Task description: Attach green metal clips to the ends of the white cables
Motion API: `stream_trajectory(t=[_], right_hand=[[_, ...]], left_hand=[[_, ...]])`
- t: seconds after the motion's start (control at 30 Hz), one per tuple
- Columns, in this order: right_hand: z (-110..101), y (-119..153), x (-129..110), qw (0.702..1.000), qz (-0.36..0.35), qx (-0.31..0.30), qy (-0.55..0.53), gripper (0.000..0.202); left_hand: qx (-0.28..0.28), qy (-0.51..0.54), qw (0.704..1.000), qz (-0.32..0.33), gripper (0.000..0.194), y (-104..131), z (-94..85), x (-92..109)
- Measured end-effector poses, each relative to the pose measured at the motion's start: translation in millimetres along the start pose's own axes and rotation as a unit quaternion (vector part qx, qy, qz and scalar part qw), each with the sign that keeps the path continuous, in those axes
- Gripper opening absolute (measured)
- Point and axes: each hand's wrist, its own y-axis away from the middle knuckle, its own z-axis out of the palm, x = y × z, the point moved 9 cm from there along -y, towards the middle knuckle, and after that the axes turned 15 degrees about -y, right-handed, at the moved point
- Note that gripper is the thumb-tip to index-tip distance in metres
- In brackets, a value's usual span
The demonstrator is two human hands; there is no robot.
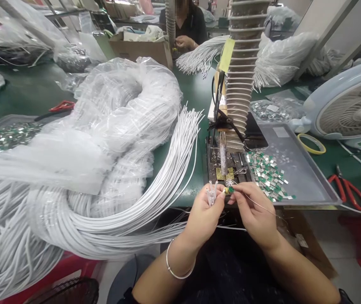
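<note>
Several white cable ends [211, 194] stick up out of my left hand [204, 215], whose fingers are wrapped round them. Between the fingertips of both hands is a small green piece [230, 190], beside a yellowish bit. My right hand [255, 211] pinches at that piece, and a thin wire [259, 205] runs across its fingers. Just beyond the fingertips, a soldering iron [222, 154] hangs tip down over a dark stand with a yellow pad [225, 173]. The exact contact between cable, piece and iron is too small to tell.
A big bundle of white cables [117, 135] covers the left. On the right are a grey tray [310, 177] with small green boards [267, 175], red-handled pliers [348, 190], yellow tape [311, 144] and a fan [358, 101]. A ribbed hose [244, 76] hangs centrally. Another person [185, 25] sits opposite.
</note>
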Motion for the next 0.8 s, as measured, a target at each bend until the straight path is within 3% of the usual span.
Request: stream_trajectory(t=[0.13, 0.8], right_hand=[[0, 1, 6, 0.999, 0.026, 0.022, -0.029, 0.017], [3, 7, 22, 0.995, 0.077, 0.014, -0.055, 0.009]], left_hand=[[-0.003, 0.002, 1.0, -0.005, 0.02, 1, 1.6, 3], [0.019, -0.039, 0.999, 0.01, 0.02, 4, -2.0, 13]])
